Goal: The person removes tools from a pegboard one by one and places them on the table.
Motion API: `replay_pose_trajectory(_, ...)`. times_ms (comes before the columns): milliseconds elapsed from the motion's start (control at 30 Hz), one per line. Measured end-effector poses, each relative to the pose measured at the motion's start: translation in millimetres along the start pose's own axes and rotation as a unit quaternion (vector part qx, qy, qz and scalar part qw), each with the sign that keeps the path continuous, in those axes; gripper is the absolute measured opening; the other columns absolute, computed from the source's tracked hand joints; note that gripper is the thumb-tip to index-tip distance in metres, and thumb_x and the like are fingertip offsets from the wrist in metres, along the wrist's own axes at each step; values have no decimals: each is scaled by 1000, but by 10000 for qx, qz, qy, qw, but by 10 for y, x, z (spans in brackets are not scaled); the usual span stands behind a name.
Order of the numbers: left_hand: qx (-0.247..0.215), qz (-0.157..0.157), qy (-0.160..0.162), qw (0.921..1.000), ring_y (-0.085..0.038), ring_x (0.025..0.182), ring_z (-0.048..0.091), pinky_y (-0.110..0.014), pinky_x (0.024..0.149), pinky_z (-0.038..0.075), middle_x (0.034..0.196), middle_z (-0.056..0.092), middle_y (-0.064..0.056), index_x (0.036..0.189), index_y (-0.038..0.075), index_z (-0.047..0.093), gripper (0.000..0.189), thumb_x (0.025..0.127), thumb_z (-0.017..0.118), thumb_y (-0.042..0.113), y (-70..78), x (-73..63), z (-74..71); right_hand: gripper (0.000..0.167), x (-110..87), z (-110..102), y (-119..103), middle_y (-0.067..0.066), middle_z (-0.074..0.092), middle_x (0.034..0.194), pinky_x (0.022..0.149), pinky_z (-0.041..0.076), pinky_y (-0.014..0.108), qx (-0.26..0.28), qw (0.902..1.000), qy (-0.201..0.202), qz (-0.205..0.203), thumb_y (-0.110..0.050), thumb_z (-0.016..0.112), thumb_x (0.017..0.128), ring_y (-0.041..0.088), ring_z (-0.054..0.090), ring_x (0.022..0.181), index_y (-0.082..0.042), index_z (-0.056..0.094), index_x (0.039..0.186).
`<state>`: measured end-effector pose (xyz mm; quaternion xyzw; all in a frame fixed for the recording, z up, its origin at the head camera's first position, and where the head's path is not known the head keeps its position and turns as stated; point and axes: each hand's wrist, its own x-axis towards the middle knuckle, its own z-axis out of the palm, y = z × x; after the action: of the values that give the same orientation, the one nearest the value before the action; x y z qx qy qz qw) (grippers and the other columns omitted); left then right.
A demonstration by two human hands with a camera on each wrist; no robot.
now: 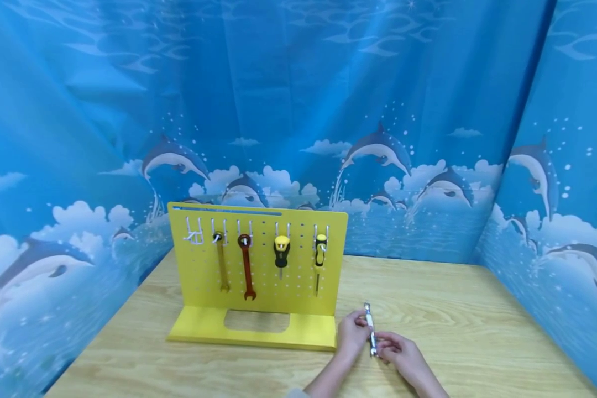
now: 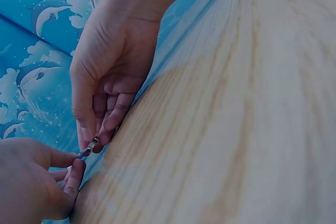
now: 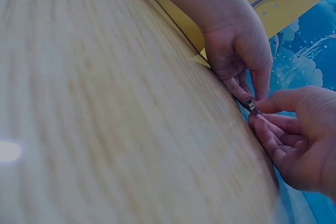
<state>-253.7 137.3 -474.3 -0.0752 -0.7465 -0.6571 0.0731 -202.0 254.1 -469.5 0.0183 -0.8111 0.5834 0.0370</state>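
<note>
A slim silver wrench [image 1: 370,321] lies lengthwise between the two hands, just right of the yellow pegboard. My left hand [image 1: 353,333] pinches its middle between thumb and fingers. Its near end is pinched by my right hand [image 1: 402,356]. In the left wrist view, the left hand [image 2: 34,182] is at the lower left and the right hand [image 2: 115,61] comes down from above. The wrench tip [image 3: 251,105] shows between the fingers in the right wrist view; the rest of it is hidden there by the fingers.
The yellow pegboard [image 1: 298,301] stands to the left on the wooden table [image 1: 477,309]. On its hooks hang a yellowish wrench [image 1: 223,271], a reddish wrench [image 1: 247,271] and two screwdrivers with black-and-yellow handles, one stubby [image 1: 281,251], one slimmer [image 1: 320,254]. A blue dolphin curtain [image 1: 288,110] surrounds the table.
</note>
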Motion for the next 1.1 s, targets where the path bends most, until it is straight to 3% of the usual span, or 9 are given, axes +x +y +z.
replay_pose_trajectory(200,-39,-40,-31,10000,-4,55,48,-17,49,45,66,54,4,97,-4,66,33,66,65,-15,-16,9,8,44,5,5,15,10,61,85,62,48,21,-287,9996,25,22,8,63,73,11,57,72,18,51,113)
replay_pose_trajectory(633,1092,424,116,9931,-3,59,44,-18,52,41,66,49,9,88,0,70,28,63,67,-12,-31,-1,5,40,-4,79,-16,5,60,78,62,48,21,-978,9943,395,-159,4,71,70,10,56,67,15,58,106)
replay_pose_trajectory(800,1428,703,234,9870,-4,59,44,-18,53,41,66,48,7,84,0,70,25,62,69,-11,-20,-14,0,38,0,82,-18,5,60,78,60,48,21,-1044,9935,424,-146,4,71,69,9,55,66,14,59,104)
replay_pose_trajectory(1100,1489,662,209,9864,-4,58,42,-18,52,39,64,47,7,82,0,70,23,62,68,-11,-13,-16,-15,37,-3,81,-9,11,61,79,61,48,20,-952,9946,373,-164,7,70,69,9,55,66,14,60,104)
